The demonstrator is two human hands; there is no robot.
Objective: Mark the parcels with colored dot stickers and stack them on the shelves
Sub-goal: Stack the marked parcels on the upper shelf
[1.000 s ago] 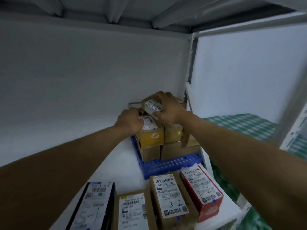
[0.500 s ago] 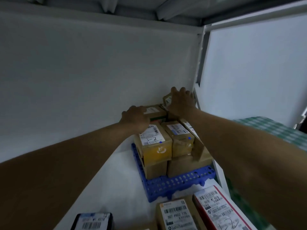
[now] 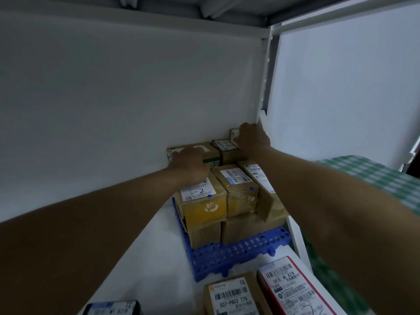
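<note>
Cardboard parcel (image 3: pixel 234 134) at the shelf (image 3: pixel 147 251) back corner, right hand (image 3: pixel 251 137) clamped (left hand (image 3: pixel 189 165) unclear), could topple if nudged.

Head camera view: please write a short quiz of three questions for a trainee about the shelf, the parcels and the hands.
1. True or false: the cardboard parcels are stacked on a blue perforated plastic pallet.
2. What is handwritten on the label of the yellow-fronted cardboard parcel?
3. Which hand touches the small parcel in the back right corner? A: left hand. B: right hand.

Key: 1 true; 2 "3-2"; 3 B.
</note>
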